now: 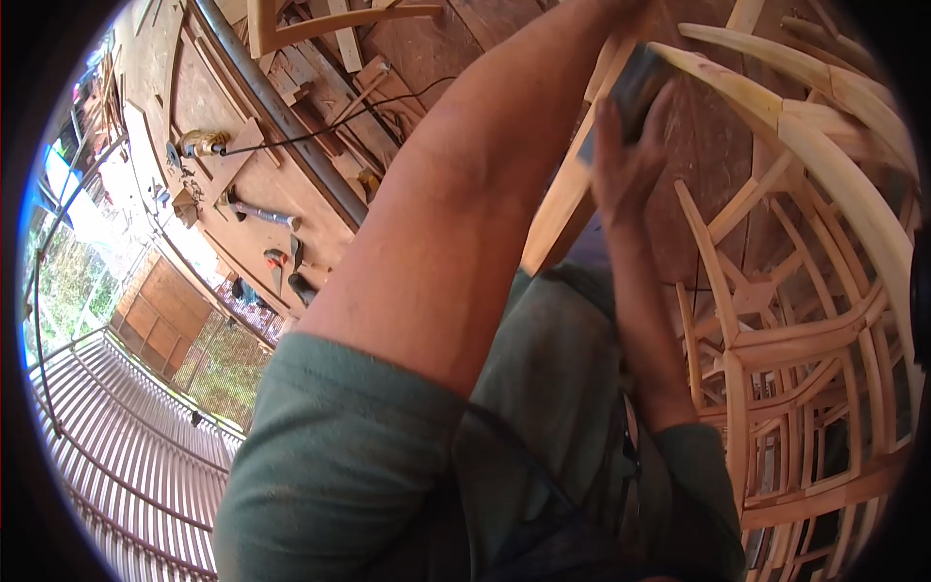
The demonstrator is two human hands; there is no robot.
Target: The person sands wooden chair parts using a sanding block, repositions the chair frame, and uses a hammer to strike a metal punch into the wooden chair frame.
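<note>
My right hand (628,160), slightly blurred, is closed around a dark grey block-like tool (640,92), thumb on one side and fingers on the other. The tool lies against a pale wooden piece (558,223) that runs from my chest up towards the top. I cannot make out what kind of tool it is. My left arm (456,184) crosses the middle of the view, large and near the camera. At its far end my left hand (630,12) reaches the top edge close to the tool; its fingers are hidden. Curved wooden parts (727,82) begin right beside the tool.
Wooden chair frames (732,339) stand stacked at the right. On the left, a wooden work surface (233,247) holds a yellow corded power tool (202,144), a hammer (262,211) and a red-handled tool (275,260). Its black cord (339,121) runs behind my left arm. Wood offcuts (310,73) lie beyond.
</note>
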